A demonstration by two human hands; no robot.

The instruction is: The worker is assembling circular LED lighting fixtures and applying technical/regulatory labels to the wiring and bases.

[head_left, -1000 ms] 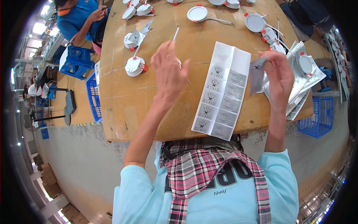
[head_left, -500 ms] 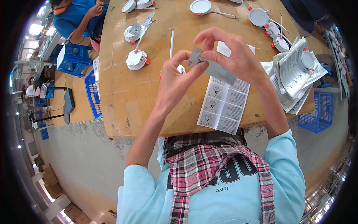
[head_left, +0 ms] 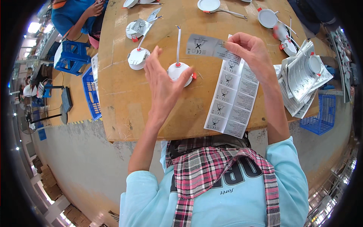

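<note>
While right hand [head_left: 250,51] pinches grey label [head_left: 207,46], left hand [head_left: 163,84] (fingers spread) touches white lamp [head_left: 177,70]

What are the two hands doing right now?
Left hand: open, fingers spread, reaching to the round white lamp.
Right hand: closed, pinching a grey sticker.

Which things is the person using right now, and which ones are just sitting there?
In use:
- grey label, pinched in the right hand
- round white lamp, under the left hand
- label sheet

Lying about:
- second white lamp
- stack of silver bags
- blue crate
</note>
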